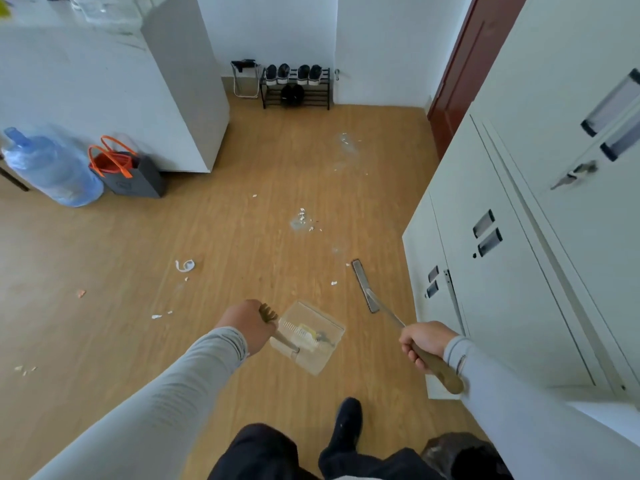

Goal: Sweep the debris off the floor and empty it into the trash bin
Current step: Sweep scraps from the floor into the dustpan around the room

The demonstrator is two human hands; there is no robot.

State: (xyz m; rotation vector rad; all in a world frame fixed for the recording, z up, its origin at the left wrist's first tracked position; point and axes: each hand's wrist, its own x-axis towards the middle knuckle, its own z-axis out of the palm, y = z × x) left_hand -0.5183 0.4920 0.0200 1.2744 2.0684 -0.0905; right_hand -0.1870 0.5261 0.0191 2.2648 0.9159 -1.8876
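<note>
My left hand (pixel 250 323) grips the brown handle of a clear plastic dustpan (pixel 309 337), which hangs low over the wooden floor with some yellow and white debris inside it. My right hand (pixel 425 342) is closed on the brown handle of a long broom (pixel 381 303); its narrow grey head (pixel 364 285) rests on the floor beside the cabinets. White debris lies scattered on the floor: a cluster (pixel 304 219) ahead, a curled strip (pixel 185 265) to the left, small bits (pixel 160 315) near my left arm and more (pixel 25 369) at far left.
Pale metal cabinets (pixel 519 237) line the right side. A blue water jug (pixel 48 168) and a grey bag with orange handles (pixel 128 171) stand at the left by a white counter. A shoe rack (pixel 296 86) and folded stool stand against the far wall. A dark bag (pixel 460 452) sits by my feet.
</note>
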